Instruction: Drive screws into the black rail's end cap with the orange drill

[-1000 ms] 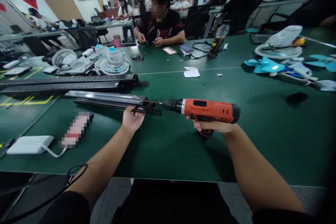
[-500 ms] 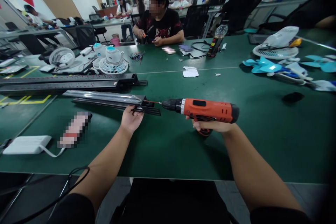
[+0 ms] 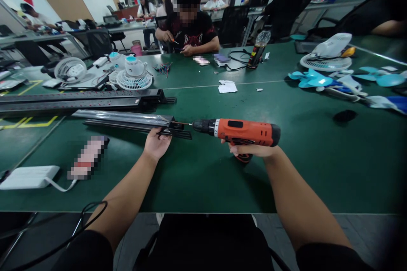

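Note:
My right hand (image 3: pixel 246 150) is wrapped round the grip of an orange and black cordless drill (image 3: pixel 248 130), which points left. A long thin bit (image 3: pixel 182 123) runs from its chuck to the open end of a long black profile (image 3: pixel 127 117). Whether the tip touches a screw inside is hidden. My left hand (image 3: pixel 158 143) holds this profile near its right end from below and in front, fingers curled round it. Thin dark strips (image 3: pixel 181 134) stick out at the lower side of that end.
Two more black profiles (image 3: pixel 79 99) lie behind. A phone (image 3: pixel 89 157) is cabled to a white power bank (image 3: pixel 30 177) at left. White fan parts (image 3: pixel 133 74) and blue fan blades (image 3: pixel 313 79) lie farther off. A dark bottle (image 3: pixel 258 51) stands near a seated co-worker (image 3: pixel 190 25) holding a screwdriver.
The view has shifted slightly, moving most things a little left in the picture. The drill and profile keep their alignment. The co-worker opposite has lowered their head.

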The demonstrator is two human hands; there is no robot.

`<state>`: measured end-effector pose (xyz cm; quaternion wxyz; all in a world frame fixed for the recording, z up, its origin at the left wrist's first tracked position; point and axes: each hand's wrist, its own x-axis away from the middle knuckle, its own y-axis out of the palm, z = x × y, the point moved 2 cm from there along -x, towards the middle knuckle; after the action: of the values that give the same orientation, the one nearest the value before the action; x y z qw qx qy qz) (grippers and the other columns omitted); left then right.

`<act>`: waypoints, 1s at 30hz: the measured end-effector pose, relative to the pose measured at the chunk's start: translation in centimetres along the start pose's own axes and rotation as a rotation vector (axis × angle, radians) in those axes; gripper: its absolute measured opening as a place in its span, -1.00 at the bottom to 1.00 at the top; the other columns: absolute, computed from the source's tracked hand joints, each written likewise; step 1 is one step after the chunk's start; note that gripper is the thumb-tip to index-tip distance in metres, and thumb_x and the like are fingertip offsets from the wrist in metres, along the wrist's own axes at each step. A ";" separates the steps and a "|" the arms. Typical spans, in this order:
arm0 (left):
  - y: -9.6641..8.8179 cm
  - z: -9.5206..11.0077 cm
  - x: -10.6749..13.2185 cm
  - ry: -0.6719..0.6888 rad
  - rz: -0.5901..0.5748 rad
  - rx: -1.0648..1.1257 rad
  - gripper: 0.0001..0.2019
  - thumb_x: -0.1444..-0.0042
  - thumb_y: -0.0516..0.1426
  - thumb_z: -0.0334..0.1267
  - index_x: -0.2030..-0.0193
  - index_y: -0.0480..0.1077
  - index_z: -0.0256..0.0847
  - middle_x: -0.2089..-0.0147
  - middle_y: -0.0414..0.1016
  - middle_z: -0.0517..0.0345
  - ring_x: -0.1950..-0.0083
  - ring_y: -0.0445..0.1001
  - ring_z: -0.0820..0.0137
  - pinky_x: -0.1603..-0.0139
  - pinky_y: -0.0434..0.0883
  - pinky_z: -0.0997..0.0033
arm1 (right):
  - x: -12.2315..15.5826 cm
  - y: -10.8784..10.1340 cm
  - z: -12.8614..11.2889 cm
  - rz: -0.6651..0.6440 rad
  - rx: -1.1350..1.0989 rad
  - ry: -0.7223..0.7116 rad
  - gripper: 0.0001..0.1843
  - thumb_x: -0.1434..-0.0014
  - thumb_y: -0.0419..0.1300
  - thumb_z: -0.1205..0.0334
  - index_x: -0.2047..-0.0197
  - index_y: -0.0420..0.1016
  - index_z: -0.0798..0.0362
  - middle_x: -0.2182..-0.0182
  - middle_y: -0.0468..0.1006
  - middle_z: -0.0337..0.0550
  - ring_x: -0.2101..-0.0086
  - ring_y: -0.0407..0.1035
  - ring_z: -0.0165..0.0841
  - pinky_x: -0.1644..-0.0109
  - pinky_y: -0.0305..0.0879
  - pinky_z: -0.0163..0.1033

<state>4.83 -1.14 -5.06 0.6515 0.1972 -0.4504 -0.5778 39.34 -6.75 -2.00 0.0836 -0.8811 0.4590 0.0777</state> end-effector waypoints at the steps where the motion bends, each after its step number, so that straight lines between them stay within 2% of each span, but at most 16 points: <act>1: 0.0 0.0 0.0 -0.002 -0.005 -0.002 -0.79 -0.16 0.10 -0.51 0.45 0.25 -0.18 0.65 0.08 0.41 0.67 0.12 0.60 0.51 0.28 0.54 | 0.0 0.0 0.0 -0.002 -0.003 -0.007 -0.61 -0.26 0.48 0.26 -0.14 0.61 0.04 0.28 0.64 -0.22 0.43 0.56 -0.43 0.30 0.65 -0.30; 6: 0.1 0.0 0.1 -0.010 -0.025 -0.010 -0.79 -0.18 0.09 -0.51 0.43 0.26 -0.18 0.62 0.13 0.40 0.66 0.13 0.61 0.50 0.30 0.53 | 0.0 -0.1 0.0 -0.031 -0.001 -0.020 -0.66 -0.28 0.47 0.27 -0.10 0.62 0.05 0.34 0.61 -0.25 0.42 0.57 -0.43 0.27 0.65 -0.30; 13: 0.2 0.1 0.2 0.009 -0.040 -0.039 -0.79 -0.16 0.15 -0.51 0.43 0.27 -0.18 0.62 0.13 0.40 0.65 0.14 0.61 0.48 0.34 0.54 | 0.0 0.1 -0.3 -0.008 0.009 -0.016 -0.66 -0.29 0.47 0.23 -0.10 0.60 0.03 0.34 0.60 -0.26 0.43 0.55 -0.42 0.29 0.66 -0.28; 20: 0.1 0.1 0.1 -0.002 -0.026 -0.058 -0.75 -0.18 0.18 -0.48 0.44 0.24 -0.16 0.63 0.07 0.42 0.65 0.13 0.58 0.48 0.35 0.53 | 0.0 0.1 -0.3 -0.021 0.055 -0.029 -0.68 -0.30 0.45 0.23 -0.08 0.59 0.07 0.34 0.60 -0.25 0.43 0.56 -0.42 0.31 0.66 -0.28; 25: 0.1 0.1 0.3 -0.014 -0.041 -0.045 -0.81 -0.19 0.14 -0.49 0.41 0.30 -0.19 0.64 0.08 0.41 0.66 0.13 0.58 0.48 0.34 0.53 | 0.3 0.0 -0.2 -0.009 0.044 0.000 -0.70 -0.33 0.44 0.23 -0.09 0.60 0.07 0.38 0.58 -0.28 0.45 0.58 -0.43 0.32 0.64 -0.31; 30: 0.4 0.1 0.5 -0.030 -0.028 -0.020 -0.82 -0.21 0.07 -0.49 0.40 0.33 -0.21 0.66 0.04 0.39 0.65 0.17 0.55 0.48 0.34 0.52 | 0.2 0.0 -0.5 -0.035 0.060 -0.029 -0.71 -0.34 0.42 0.25 -0.10 0.59 0.08 0.37 0.60 -0.27 0.45 0.58 -0.42 0.31 0.64 -0.30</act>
<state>4.99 -1.50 -4.53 0.6387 0.1881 -0.4513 -0.5942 39.46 -7.04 -1.59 0.1179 -0.8850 0.4441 0.0754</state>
